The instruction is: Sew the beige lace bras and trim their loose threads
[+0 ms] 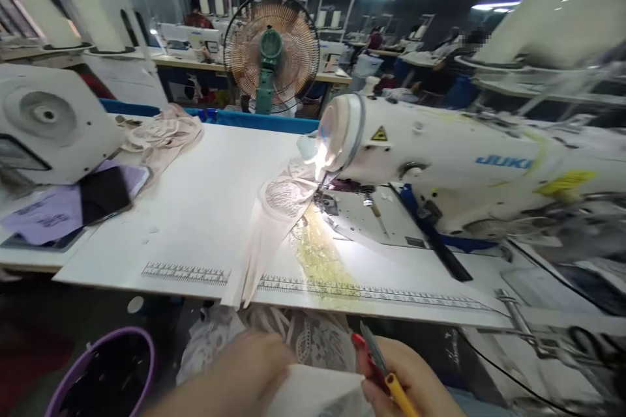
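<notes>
Right fingers (362,362) grip a yellow-handled tool (400,393); whether the blurred left fingers (272,353) grip, I cannot tell.

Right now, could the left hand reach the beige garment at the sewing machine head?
Likely yes: the beige garment trails to the table edge, ahead of the left hand; nothing solid appears between.

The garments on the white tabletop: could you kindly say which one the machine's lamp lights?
The garment at the JUKI machine's head, its tail crossing the printed ruler; the other garment lies bunched at back left, away from the lamp.
</notes>
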Tool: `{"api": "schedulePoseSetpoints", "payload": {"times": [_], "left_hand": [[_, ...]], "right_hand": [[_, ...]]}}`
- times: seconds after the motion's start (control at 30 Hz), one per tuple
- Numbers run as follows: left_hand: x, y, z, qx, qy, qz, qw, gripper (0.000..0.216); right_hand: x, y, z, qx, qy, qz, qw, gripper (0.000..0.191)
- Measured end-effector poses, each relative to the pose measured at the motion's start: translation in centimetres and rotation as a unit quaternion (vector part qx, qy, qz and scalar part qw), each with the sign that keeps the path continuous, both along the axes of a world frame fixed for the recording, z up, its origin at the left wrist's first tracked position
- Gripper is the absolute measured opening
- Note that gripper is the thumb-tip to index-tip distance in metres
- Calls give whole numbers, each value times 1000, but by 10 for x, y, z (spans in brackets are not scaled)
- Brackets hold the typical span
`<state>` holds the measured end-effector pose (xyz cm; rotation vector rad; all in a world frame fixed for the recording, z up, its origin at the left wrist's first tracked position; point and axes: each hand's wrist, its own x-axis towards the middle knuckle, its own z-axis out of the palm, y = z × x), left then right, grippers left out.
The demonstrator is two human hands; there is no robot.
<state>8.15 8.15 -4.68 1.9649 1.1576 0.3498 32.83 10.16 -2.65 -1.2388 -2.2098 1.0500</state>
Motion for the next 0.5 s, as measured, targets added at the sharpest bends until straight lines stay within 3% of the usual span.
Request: {"api": "schedulePoseSetpoints", "payload": {"times": [0.13, 0.2, 0.3, 0.4, 0.5], "left_hand": [[-22, 9, -8, 57, 129, 29, 990, 27], [-26, 12, -3, 67, 153, 30, 985, 26], [-20, 11, 18, 72, 152, 21, 986, 26], [-8, 10, 42, 93, 145, 6, 985, 25], [5, 11, 50, 108, 146, -43, 982, 23]], "right_hand": [[19, 12, -1, 51, -58, -15, 997, 21], [22, 14, -1, 44, -65, -21, 997, 22], [24, 11, -3, 16, -62, -50, 997, 25], [21, 3, -11, -7, -45, -137, 990, 21], [7, -8, -21, -48, -11, -167, 985, 17]]}}
